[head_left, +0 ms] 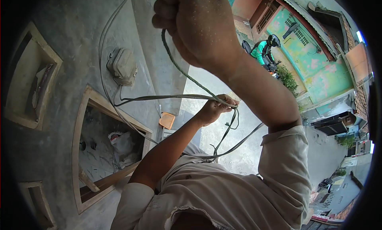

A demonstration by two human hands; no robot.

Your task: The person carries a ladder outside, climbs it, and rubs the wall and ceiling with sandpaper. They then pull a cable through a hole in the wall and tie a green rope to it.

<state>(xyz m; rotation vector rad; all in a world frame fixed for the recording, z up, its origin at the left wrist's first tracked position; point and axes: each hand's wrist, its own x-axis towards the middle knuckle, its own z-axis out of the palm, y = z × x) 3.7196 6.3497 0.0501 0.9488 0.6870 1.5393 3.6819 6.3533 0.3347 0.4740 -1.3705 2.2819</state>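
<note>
My right hand (199, 31), large at the top of the view, is closed round a twisted green rope (181, 69). From this fist the rope slants down to my left hand (218, 109), whose fingers pinch it together with grey cables (171, 97). These cables stretch across from the wall beside a weathered box (122, 67). Beyond the left fingers, loose cable ends and a bend hang down. Another length of cable (238, 144) sags in front of my shirt.
A framed wall opening (83, 150) at left shows a white sack (121, 144) inside. An orange plastic object (166, 120) sits near the wall's foot. A helmeted person (262, 51) in a green jacket is on a motorcycle in the lane, by plants (287, 79) and a green wall.
</note>
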